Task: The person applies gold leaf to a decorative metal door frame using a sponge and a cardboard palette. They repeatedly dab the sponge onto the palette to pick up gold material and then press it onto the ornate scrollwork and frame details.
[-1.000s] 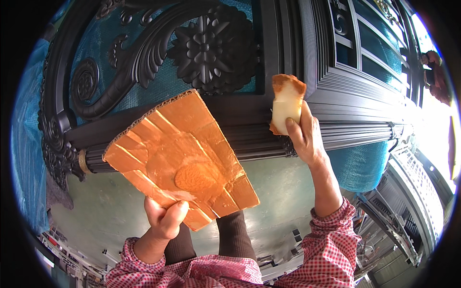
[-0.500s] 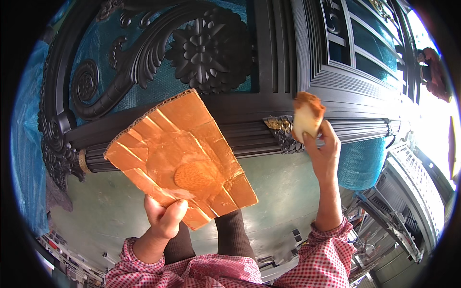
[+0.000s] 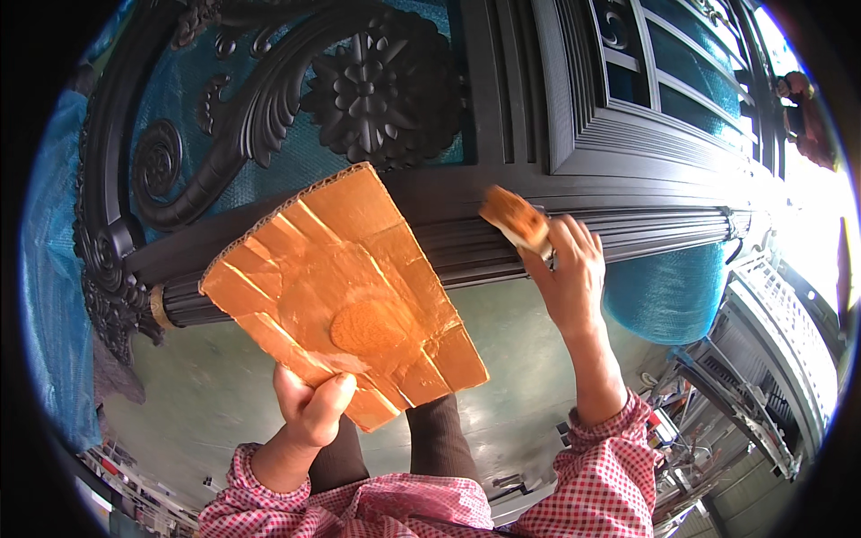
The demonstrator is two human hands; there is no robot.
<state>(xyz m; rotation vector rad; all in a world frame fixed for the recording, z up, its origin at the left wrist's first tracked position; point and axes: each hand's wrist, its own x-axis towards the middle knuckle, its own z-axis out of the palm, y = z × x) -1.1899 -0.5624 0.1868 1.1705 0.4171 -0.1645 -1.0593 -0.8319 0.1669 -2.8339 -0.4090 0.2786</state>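
Observation:
My left hand [image 3: 309,408] grips the near edge of a piece of corrugated cardboard [image 3: 395,260], thumb on top. Gold-orange paint coats the cardboard's face, with a rounded, textured paint patch near its middle. Pinched in my right hand [image 3: 574,278] is a pale sponge [image 3: 520,220], its far end stained orange-brown and slightly blurred. The sponge is over the ribbed front rail of a dark carved metal panel [image 3: 430,197]; whether it touches the rail I cannot tell. Up the panel's left part runs a scroll-and-leaf carving [image 3: 242,134] beside a round flower ornament [image 3: 381,99].
A blue bubble-wrapped bundle [image 3: 664,296] lies below the panel's right part. White metal frames and rods [image 3: 780,341] stand at the right. Blue wrap [image 3: 58,269] hangs at the left. A narrow gold-coloured ring [image 3: 160,307] circles the rail's left end.
My right hand has moved left with the sponge, turning it from upright to pointing up and left. The cardboard in my left hand has shifted slightly right.

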